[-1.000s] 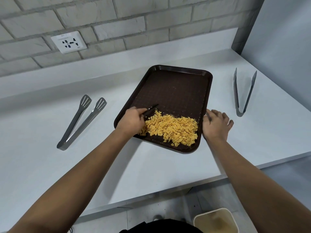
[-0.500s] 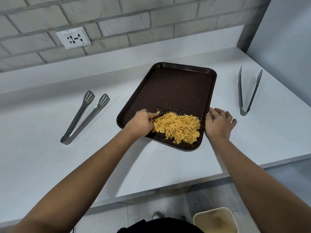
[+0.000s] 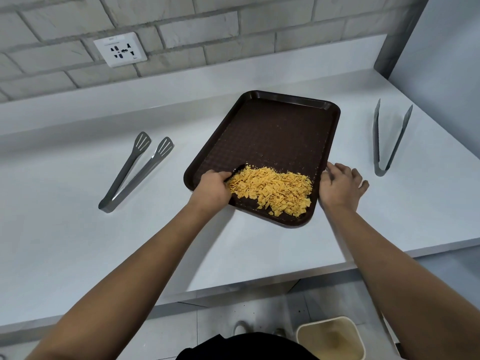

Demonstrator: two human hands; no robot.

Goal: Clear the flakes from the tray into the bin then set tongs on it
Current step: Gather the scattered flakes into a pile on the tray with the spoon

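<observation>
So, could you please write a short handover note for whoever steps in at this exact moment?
Left hand: grips a dark scraper against the flakes.
Right hand: fingers at the tray right rim; grip unclear.
Flakes are heaped at the tray's near end; the far end is swept.
Bin stands on the floor below the counter edge.
Slotted tongs lie left of the tray, plain tongs right.
Left: tip flakes into bin, set tongs on tray.

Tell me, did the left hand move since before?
Yes. The left hand, gripping a dark scraper, slid toward the tray's near edge, pushing the flakes closer to that rim.
</observation>
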